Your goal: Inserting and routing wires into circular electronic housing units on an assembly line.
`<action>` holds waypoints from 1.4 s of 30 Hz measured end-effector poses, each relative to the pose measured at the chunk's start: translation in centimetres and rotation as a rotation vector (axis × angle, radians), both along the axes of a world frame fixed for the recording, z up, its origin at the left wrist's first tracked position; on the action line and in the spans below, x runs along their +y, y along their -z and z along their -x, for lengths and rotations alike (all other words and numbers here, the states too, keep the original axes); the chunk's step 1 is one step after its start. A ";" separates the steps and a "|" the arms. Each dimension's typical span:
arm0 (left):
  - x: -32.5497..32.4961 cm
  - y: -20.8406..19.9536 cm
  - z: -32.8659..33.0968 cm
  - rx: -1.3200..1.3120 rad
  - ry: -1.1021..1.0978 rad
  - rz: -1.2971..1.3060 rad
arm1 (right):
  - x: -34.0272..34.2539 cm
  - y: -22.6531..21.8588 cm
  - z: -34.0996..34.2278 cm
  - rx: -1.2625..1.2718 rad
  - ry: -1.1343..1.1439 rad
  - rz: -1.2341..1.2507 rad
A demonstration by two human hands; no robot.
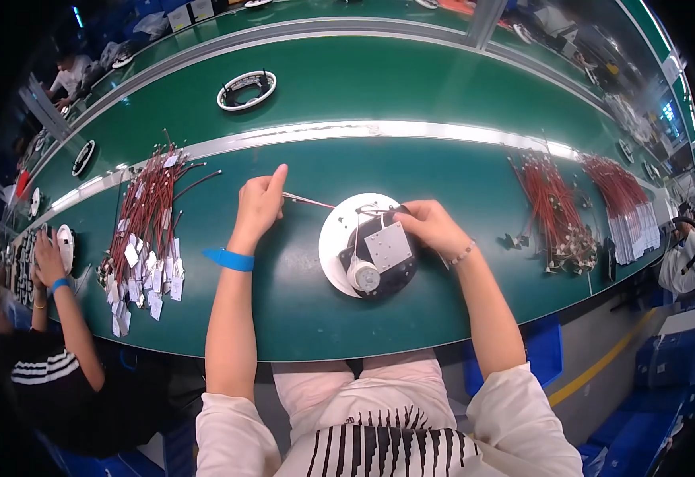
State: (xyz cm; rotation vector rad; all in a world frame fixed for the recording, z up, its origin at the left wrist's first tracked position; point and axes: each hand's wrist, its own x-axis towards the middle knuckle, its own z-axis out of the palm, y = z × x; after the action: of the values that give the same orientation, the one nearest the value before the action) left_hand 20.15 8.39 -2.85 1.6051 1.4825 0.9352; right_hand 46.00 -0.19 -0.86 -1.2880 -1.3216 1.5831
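In front of me on the green bench lies a round white housing [333, 246] with a black round part over its right side. That part carries a square silver metal plate [389, 246] and a small round white motor-like cylinder [366, 277]. A thin red-and-white wire [309, 199] runs left from the housing's top to my left hand [260, 208], whose fingers are closed on its end, thumb upward. My right hand [436, 226] pinches the upper right edge of the black part, near the dark wires [373, 211]; its fingertips are partly hidden.
Bundles of red wires with white tags [147, 238] lie left, more red wire bundles [554, 211] right. Beyond a pale metal strip [411, 129], a white ring with a black frame [246, 91] sits on a green surface. A co-worker's hand [48, 258] works at far left.
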 end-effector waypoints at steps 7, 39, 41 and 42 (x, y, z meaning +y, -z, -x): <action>0.4 -0.1 0.5 0.096 -0.139 0.002 | -0.1 1.2 -0.3 0.030 0.146 -0.246; -3.0 -3.6 -1.0 0.070 0.797 0.344 | 2.0 -4.4 2.9 -0.394 -0.295 -0.210; -3.1 -3.6 -1.1 -0.003 0.828 0.309 | 1.8 -4.4 2.6 -0.378 -0.279 -0.195; -3.1 -3.5 -1.4 -0.004 0.833 0.309 | 1.7 -4.6 2.4 -0.380 -0.274 -0.193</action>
State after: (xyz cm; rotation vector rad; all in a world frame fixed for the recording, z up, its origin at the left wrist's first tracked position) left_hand 21.52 5.25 0.69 1.7365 0.7574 0.2201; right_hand 43.58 1.53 3.69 -1.3751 -1.9080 1.3822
